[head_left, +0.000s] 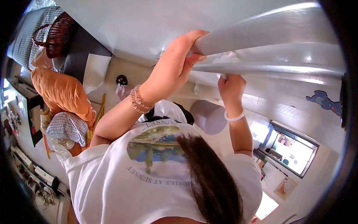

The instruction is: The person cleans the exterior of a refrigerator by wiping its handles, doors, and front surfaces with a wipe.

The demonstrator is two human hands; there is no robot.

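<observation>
My left hand (167, 71), with a beaded bracelet on its wrist, is raised to the end of a glossy silver-grey door-like panel (261, 35). Its thumb and fingers are closed around the panel's edge. Lower and to the right, my right hand (232, 91) wears a white bangle and is closed, knuckles up, close beneath the panel's lower silver edge (268, 68). A small bit of white, thin material (223, 76) shows at its fingers; most of it is hidden. A pale reflection lies on the panel above that hand.
An orange cushion (61, 93) and a checked cloth (67, 127) lie on a wooden-framed chair (100, 112) at left. Behind it stands a dark woven basket (59, 35). A grey rounded bin-like object (209, 116) is on the floor. A blue cartoon sticker (324, 101) is at right.
</observation>
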